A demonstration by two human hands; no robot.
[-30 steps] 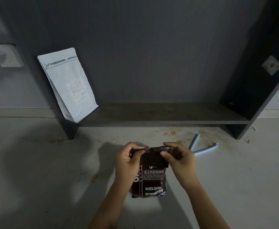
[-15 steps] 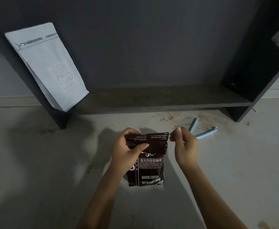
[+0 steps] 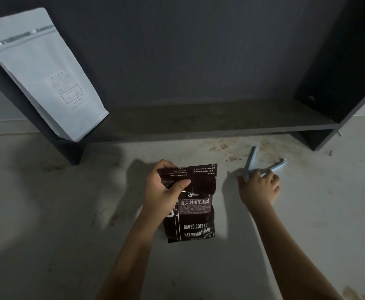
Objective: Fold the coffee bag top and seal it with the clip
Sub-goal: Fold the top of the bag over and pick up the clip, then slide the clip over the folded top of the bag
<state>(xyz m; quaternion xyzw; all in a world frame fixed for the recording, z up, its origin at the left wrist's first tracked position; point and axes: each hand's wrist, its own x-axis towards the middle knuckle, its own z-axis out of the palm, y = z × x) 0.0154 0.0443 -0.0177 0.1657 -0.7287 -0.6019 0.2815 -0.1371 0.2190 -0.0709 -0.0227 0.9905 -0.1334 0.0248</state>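
Stained bench [image 3: 69, 213]: left hand [image 3: 164, 191] pinches folded coffee bag [image 3: 190, 213] top; right hand [image 3: 258, 188], at 3 o'clock, fingers closing on blue clip [image 3: 253, 161].

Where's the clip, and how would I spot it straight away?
Find the dark shelf along the wall; on the stained floor just in front of its right end lies the clip. It sits right of the brown coffee bag, under the right hand's fingertips. It is the only pale blue thing there: two thin bars hinged open in a V.
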